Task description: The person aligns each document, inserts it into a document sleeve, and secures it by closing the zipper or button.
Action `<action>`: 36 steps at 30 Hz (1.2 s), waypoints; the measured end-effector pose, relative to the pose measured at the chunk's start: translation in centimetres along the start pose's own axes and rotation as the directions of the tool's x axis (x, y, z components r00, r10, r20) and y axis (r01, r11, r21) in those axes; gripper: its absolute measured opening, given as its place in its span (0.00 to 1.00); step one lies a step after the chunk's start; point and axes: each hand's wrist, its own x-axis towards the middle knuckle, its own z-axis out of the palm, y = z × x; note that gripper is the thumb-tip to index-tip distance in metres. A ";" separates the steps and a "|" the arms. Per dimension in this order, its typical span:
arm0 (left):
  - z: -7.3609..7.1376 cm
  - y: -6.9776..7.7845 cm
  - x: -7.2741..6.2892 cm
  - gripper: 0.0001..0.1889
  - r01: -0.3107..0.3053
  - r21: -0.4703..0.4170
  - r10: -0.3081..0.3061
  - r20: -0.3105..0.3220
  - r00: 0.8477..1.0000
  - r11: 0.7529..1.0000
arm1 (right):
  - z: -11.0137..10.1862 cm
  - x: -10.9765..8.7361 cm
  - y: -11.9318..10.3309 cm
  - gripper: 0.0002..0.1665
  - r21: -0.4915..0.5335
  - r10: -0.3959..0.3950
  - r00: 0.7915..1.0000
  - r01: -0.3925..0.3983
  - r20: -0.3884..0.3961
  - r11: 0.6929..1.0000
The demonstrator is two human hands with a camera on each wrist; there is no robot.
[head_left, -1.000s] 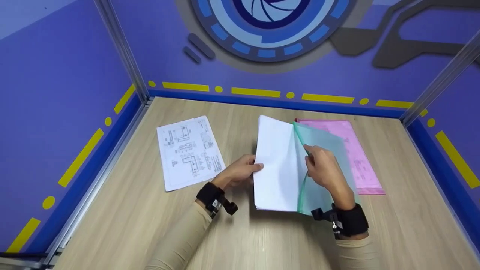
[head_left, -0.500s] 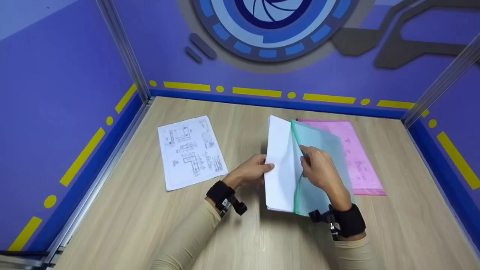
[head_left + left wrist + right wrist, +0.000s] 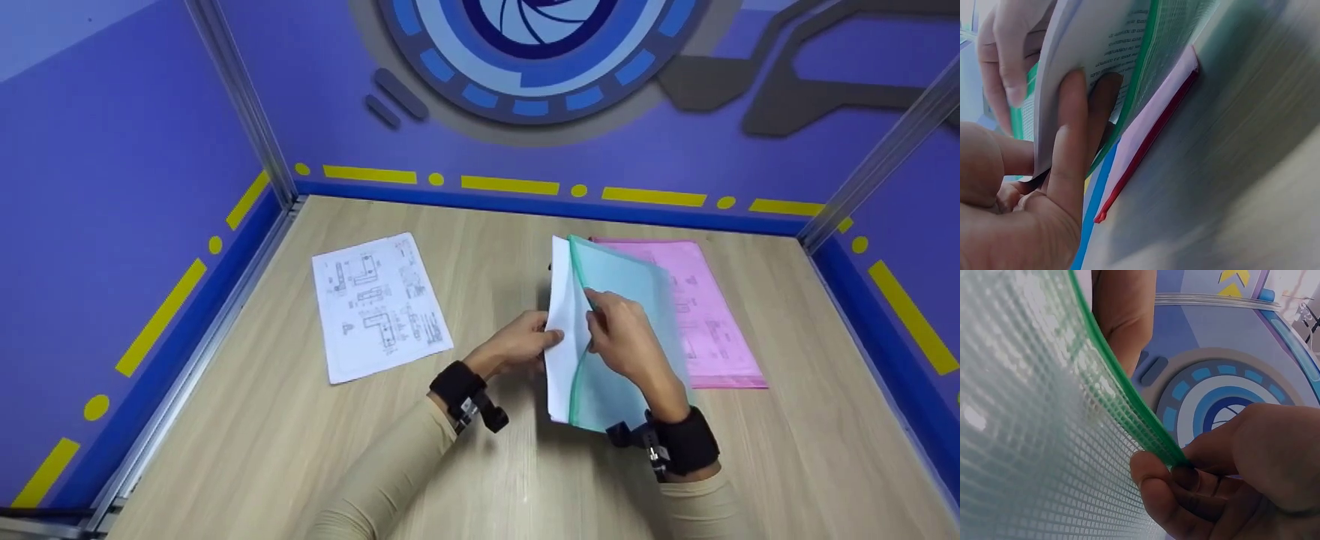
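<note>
A translucent green mesh zipper pouch (image 3: 630,300) is held up over the table, its green-edged mouth facing left. White paper sheets (image 3: 559,375) stick out of that mouth as a narrow strip. My left hand (image 3: 517,341) pinches the sheets' outer edge, thumb on the near face and fingers behind. Printed text shows on the sheets' back in the left wrist view, where the fingers reach in between paper and green edge. My right hand (image 3: 626,330) pinches the pouch's green edge (image 3: 1129,394) between thumb and fingers, pulling it into a bend.
A pink zipper pouch (image 3: 720,330) with a printed sheet inside lies on the table behind the green one at the right. Paper with technical drawings (image 3: 379,307) lies at the left. Blue walls (image 3: 480,161) border the wooden table (image 3: 247,450).
The left hand has moved right with the sheets, which have slid deeper into the green pouch. The right hand and pouch edge have shifted slightly left.
</note>
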 end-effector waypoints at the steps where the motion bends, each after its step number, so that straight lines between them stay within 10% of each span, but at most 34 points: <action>1: 0.1 0.0 0.1 0.13 0.000 0.007 0.000 -0.002 1.000 1.000 | 0.1 0.0 -0.1 0.22 0.001 -0.009 1.000 0.009 -0.004 1.000; 19: 2.5 -0.2 0.9 0.10 -0.024 -0.036 0.025 0.006 1.000 0.999 | 1.7 0.1 -1.0 0.17 -0.054 -0.127 0.991 0.124 -0.045 0.991; 36: 3.3 -0.2 1.1 0.05 0.019 -0.027 -0.020 -0.052 0.998 0.999 | 1.3 0.0 -0.8 0.18 -0.043 -0.052 0.998 0.051 -0.021 0.998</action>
